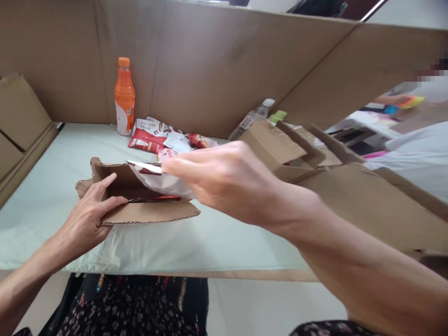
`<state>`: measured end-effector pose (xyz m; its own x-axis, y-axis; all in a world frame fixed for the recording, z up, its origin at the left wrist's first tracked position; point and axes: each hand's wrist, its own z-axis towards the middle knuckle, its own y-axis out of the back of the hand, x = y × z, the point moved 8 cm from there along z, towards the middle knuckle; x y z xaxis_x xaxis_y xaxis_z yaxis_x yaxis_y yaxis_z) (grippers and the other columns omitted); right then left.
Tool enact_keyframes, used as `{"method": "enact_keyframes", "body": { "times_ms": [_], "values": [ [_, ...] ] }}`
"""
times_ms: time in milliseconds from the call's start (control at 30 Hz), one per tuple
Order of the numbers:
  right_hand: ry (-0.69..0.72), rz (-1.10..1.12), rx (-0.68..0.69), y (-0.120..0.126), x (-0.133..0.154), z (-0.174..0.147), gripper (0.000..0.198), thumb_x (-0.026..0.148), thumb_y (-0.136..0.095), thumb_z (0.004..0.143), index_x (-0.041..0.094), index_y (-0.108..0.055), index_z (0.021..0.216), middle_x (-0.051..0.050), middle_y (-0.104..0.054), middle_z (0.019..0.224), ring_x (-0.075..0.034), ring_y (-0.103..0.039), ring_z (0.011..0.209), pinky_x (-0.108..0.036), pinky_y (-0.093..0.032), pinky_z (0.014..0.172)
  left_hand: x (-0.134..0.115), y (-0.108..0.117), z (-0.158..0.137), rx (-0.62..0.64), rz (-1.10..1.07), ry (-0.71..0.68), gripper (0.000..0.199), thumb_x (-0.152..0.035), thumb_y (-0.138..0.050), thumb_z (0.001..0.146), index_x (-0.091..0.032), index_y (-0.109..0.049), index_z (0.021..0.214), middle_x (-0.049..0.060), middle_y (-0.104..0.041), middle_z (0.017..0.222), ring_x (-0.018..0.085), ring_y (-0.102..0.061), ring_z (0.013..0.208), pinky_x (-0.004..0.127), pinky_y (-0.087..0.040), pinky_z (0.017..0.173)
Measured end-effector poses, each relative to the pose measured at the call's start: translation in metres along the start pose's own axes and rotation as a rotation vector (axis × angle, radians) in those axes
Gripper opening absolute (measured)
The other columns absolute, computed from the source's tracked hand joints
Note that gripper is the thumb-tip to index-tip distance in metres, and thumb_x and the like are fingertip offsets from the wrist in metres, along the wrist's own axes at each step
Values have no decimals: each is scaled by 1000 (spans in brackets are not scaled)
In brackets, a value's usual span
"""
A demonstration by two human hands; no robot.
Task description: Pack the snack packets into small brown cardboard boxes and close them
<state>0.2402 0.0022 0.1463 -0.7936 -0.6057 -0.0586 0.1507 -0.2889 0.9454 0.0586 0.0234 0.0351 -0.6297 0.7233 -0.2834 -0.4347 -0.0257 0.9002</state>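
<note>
A small open cardboard box (pixel 150 213) lies on the pale cloth-covered table, its mouth facing up and toward me. My left hand (pixel 93 205) grips the box's left end, thumb over the near flap and fingers at the opening. Over the box's right part, my right hand (pixel 224 175) pinches a white packet with a dark red edge (pixel 163 181), which hangs partly within the opening. Something flat with an orange-red patch (pixel 166 198) shows inside the box; its kind is unclear. My right hand hides the box's far right corner.
An orange drink bottle (pixel 125 100) stands by the cardboard wall (pixel 196 60). Red and white snack packets (pixel 149 135) lie beside it. At right are a larger cardboard box (pixel 350 200) and a clear bottle (pixel 254 119). Another person's sleeve (pixel 416 144) appears beyond.
</note>
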Motion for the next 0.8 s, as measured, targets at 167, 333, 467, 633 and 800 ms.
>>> {"method": "enact_keyframes", "body": {
  "times_ms": [167, 333, 467, 633, 800],
  "values": [
    [79, -40, 388, -50, 26, 53, 23, 5, -55, 94, 16, -74, 103, -7, -74, 84, -20, -66, 75, -29, -35, 60, -5, 0, 3, -15, -24, -33, 53, -6, -55, 76, -23, -73, 122, 10, -31, 167, 39, -37, 150, 59, -44, 118],
    [125, 334, 445, -83, 18, 64, 28, 17, -64, 91, 21, -72, 118, -5, -77, 106, -19, -67, 86, -28, -43, 69, -6, -2, 4, -8, -26, -55, 61, -1, -53, 69, -20, -71, 124, 17, -43, 159, 40, -47, 143, 62, -51, 109],
    [13, 392, 564, -110, -8, 32, 27, 7, -56, 91, 19, -75, 106, -4, -79, 103, -19, -69, 88, -29, -47, 76, -7, -4, 4, 21, -6, -110, 61, 0, -52, 67, -15, -70, 123, 19, -61, 146, 39, -56, 136, 58, -56, 105],
    [-145, 676, 70, -61, -44, -10, 23, 22, -54, 100, 20, -76, 103, -3, -79, 98, -16, -72, 85, -28, -54, 80, -6, -4, 1, -14, -23, -178, 54, -3, -50, 76, -16, -66, 126, 14, -75, 125, 34, -68, 120, 50, -63, 94],
    [-576, 415, -126, -68, -145, -44, 30, 30, -47, 101, 18, -75, 108, -7, -77, 102, -20, -72, 89, -31, -56, 81, 4, -9, -6, -60, -46, -183, 51, -11, -54, 83, -22, -60, 132, 11, -73, 129, 30, -69, 120, 44, -62, 96]
  ]
}}
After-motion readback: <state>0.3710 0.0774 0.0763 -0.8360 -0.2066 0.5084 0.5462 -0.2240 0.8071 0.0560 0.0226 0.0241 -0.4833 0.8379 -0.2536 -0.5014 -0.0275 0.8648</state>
